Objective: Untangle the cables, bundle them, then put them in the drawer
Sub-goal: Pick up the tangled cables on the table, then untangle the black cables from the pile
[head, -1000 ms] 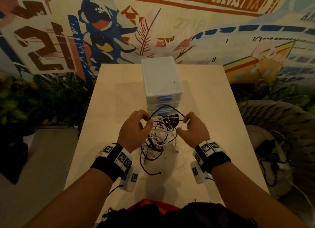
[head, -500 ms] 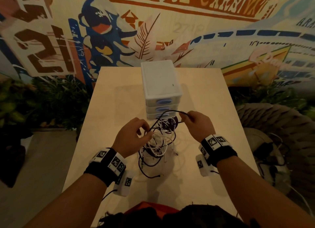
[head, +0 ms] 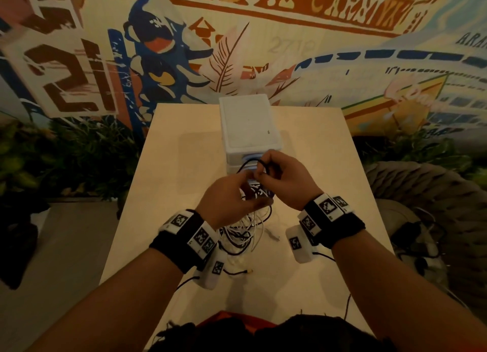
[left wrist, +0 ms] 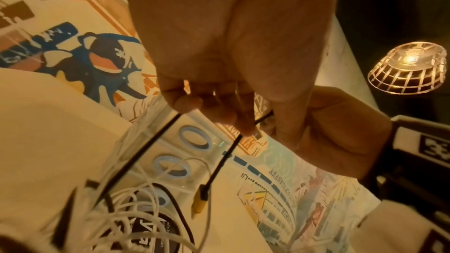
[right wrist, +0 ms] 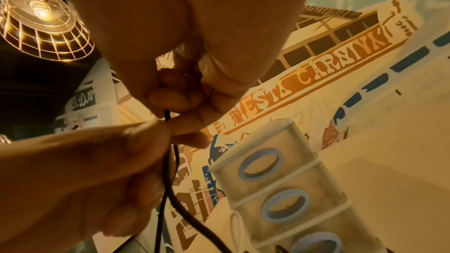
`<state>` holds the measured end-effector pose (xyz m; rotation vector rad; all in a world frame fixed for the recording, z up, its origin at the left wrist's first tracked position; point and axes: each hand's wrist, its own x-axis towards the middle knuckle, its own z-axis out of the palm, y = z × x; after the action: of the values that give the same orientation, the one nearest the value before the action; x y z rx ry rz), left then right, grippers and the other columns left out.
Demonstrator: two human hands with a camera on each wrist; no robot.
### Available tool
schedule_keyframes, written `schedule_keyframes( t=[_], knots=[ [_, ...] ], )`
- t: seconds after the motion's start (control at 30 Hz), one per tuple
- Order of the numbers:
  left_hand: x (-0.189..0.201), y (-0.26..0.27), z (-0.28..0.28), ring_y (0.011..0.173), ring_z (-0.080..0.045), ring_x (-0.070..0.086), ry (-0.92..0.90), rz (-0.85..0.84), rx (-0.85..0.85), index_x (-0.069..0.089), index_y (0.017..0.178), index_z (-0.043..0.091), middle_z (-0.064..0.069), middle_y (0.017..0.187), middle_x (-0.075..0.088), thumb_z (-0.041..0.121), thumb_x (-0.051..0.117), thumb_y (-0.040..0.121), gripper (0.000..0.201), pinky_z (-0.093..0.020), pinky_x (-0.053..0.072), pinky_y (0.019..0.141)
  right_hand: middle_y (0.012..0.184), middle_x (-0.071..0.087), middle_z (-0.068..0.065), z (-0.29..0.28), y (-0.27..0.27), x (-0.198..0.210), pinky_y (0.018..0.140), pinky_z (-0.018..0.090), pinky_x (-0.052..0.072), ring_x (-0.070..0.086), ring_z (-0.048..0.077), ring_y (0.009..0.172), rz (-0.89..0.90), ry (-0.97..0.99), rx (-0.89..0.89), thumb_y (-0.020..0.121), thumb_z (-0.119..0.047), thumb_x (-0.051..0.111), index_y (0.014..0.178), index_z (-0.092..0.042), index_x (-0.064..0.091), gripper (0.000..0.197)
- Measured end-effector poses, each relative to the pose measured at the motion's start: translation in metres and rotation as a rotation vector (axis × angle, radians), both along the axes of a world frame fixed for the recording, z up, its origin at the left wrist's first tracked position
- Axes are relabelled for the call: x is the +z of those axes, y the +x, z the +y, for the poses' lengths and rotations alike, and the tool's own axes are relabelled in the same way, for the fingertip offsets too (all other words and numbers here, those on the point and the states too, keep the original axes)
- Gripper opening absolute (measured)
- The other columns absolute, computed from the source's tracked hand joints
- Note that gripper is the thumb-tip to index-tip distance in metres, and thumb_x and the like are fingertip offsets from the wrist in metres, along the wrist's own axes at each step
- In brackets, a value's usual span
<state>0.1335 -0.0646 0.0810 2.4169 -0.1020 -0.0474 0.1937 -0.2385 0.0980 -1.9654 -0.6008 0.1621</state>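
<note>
left wrist view: yellow plug (left wrist: 201, 202) dangles off black cable (left wrist: 220, 163) | left hand (head: 229, 201) and right hand (head: 286, 179) raised together, fingers pinching black cable before drawer unit (head: 247, 130) over table (head: 174, 172) middle

On the mural (head: 263, 48) you read a large brown "21" at its left edge, a faint "2718" mid-wall, and "ARA" at its right edge.

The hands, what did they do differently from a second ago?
The left hand and right hand came together and lifted up in front of the drawer box. Both now pinch the same black cable, pulled up out of the tangle of cables. The tangle, the drawer box and the table stayed put, drawers shut.
</note>
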Motion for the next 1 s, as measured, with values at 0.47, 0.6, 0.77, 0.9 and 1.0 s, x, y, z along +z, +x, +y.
schedule_keyframes(
  t=[0.47, 0.6, 0.77, 0.9, 1.0],
  knots=[
    [0.021, 0.015, 0.018, 0.057, -0.013, 0.069, -0.356, 0.043, 0.01, 0.079, 0.091, 0.015, 0.003, 0.074, 0.076, 0.032, 0.063, 0.1, 0.025, -0.016, 0.049, 0.055, 0.101, 0.06, -0.02, -0.012, -0.019, -0.042, 0.071, 0.009, 0.045, 0.062, -0.002, 0.088, 0.125, -0.223, 0.116, 0.088, -0.046, 0.075, 0.116, -0.027, 0.066, 0.035],
    [0.029, 0.015, 0.021, 0.058, -0.019, 0.069, -0.463, 0.14, -0.051, 0.078, 0.099, 0.014, -0.003, 0.077, 0.076, 0.03, 0.06, 0.102, 0.025, -0.024, 0.051, 0.055, 0.099, 0.063, -0.014, -0.006, -0.019, -0.05, 0.073, 0.013, 0.044, 0.062, 0.001, 0.084, 0.053, -0.207, 0.069, 0.097, -0.034, 0.065, 0.115, -0.019, 0.067, 0.023],
    [0.02, 0.008, 0.043, 0.057, -0.018, 0.067, -0.468, 0.262, -0.045, 0.079, 0.099, 0.019, -0.006, 0.073, 0.076, 0.038, 0.064, 0.096, 0.025, -0.024, 0.05, 0.054, 0.087, 0.07, -0.006, -0.012, -0.013, -0.044, 0.069, 0.012, 0.046, 0.064, -0.001, 0.074, 0.13, -0.015, -0.07, 0.105, -0.026, 0.053, 0.107, -0.019, 0.061, 0.011],
    [-0.018, -0.002, 0.068, 0.055, -0.012, 0.06, -0.258, 0.195, 0.134, 0.067, 0.077, 0.021, 0.0, 0.063, 0.066, 0.052, 0.077, 0.083, 0.034, -0.036, 0.054, 0.061, 0.101, 0.064, -0.005, -0.023, -0.003, -0.046, 0.083, 0.018, 0.046, 0.06, 0.005, 0.094, -0.015, -0.037, -0.146, 0.104, -0.03, 0.054, 0.102, -0.031, 0.064, 0.011],
    [-0.042, -0.012, 0.068, 0.064, -0.005, 0.061, -0.079, 0.261, 0.158, 0.059, 0.096, 0.039, 0.011, 0.081, 0.066, 0.073, 0.077, 0.069, 0.047, -0.03, 0.049, 0.064, 0.097, 0.064, 0.0, -0.025, -0.001, -0.042, 0.084, 0.019, 0.046, 0.061, 0.009, 0.092, -0.02, 0.042, -0.177, 0.104, -0.026, 0.055, 0.099, -0.034, 0.066, 0.015]
  ],
)
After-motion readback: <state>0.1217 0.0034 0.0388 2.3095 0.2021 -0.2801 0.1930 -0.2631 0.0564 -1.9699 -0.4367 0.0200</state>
